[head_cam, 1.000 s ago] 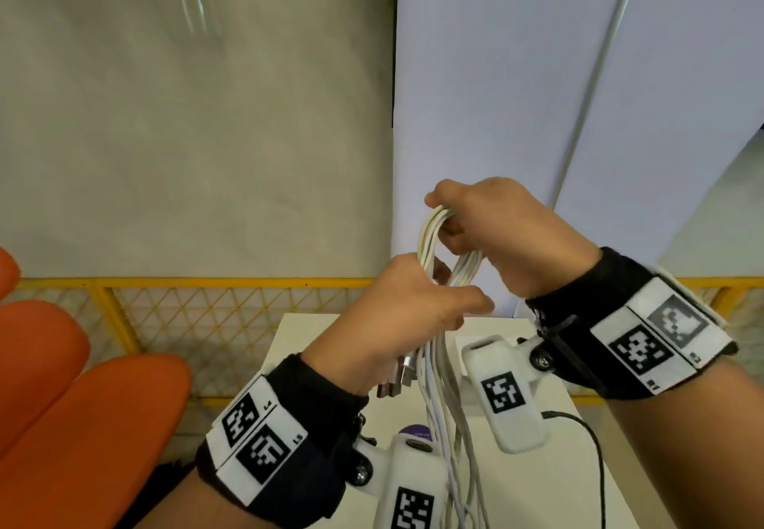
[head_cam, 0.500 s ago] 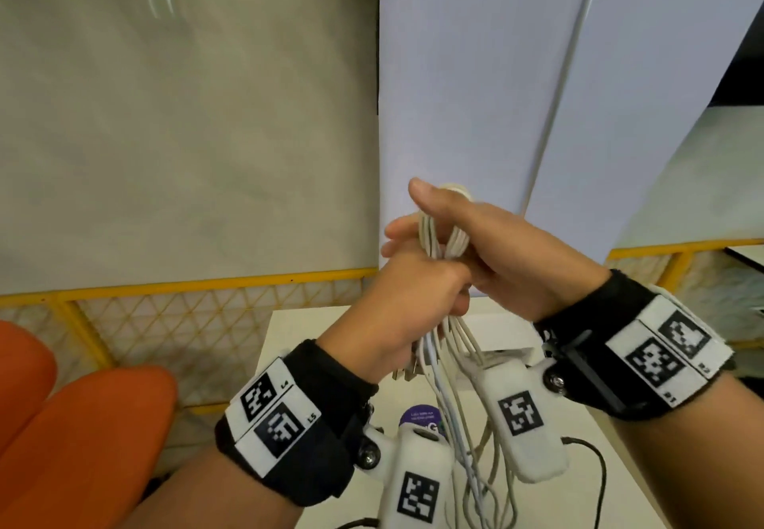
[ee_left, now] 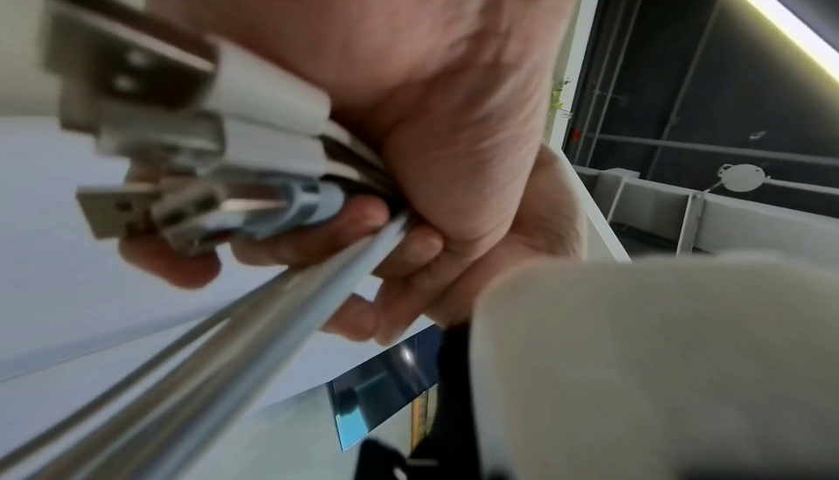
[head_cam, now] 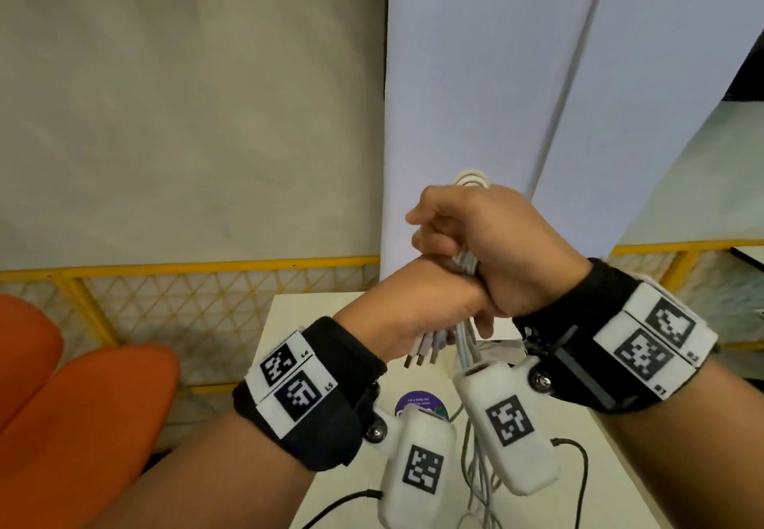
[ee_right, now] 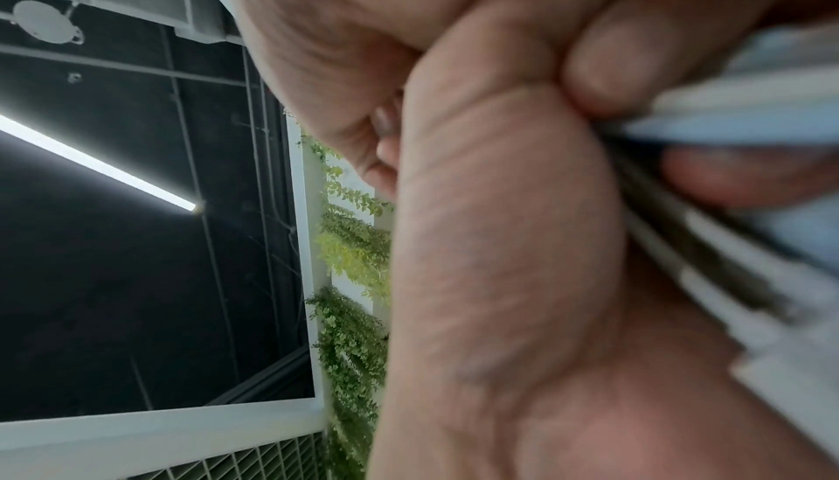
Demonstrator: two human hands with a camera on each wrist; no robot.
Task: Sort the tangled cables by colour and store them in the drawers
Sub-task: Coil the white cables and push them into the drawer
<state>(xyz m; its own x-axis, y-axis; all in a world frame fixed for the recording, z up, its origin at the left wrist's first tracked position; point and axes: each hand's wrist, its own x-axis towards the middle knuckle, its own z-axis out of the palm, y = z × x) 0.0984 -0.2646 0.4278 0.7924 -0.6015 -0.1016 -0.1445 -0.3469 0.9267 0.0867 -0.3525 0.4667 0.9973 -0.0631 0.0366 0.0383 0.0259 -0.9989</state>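
Note:
A bundle of white cables (head_cam: 466,264) is held upright in the air above a white table (head_cam: 595,483). My right hand (head_cam: 492,239) grips the bundle near its top, and a folded loop (head_cam: 471,178) sticks out above the fist. Just below it my left hand (head_cam: 417,301) is closed round the same bundle. Several USB plugs (head_cam: 428,352) hang from under the left fist; the left wrist view shows them up close (ee_left: 181,150). The loose cable ends (head_cam: 479,479) trail down to the table. No drawers are in view.
A purple round sticker or lid (head_cam: 419,404) lies on the table under my wrists. A yellow mesh railing (head_cam: 186,305) runs behind the table. Orange seats (head_cam: 74,412) stand at the left. A pale blue panel (head_cam: 475,86) rises behind the hands.
Both hands have drawn closer together. My right hand has closed into a fist on the bundle's top, with the loop now poking out above it. The view has shifted slightly left.

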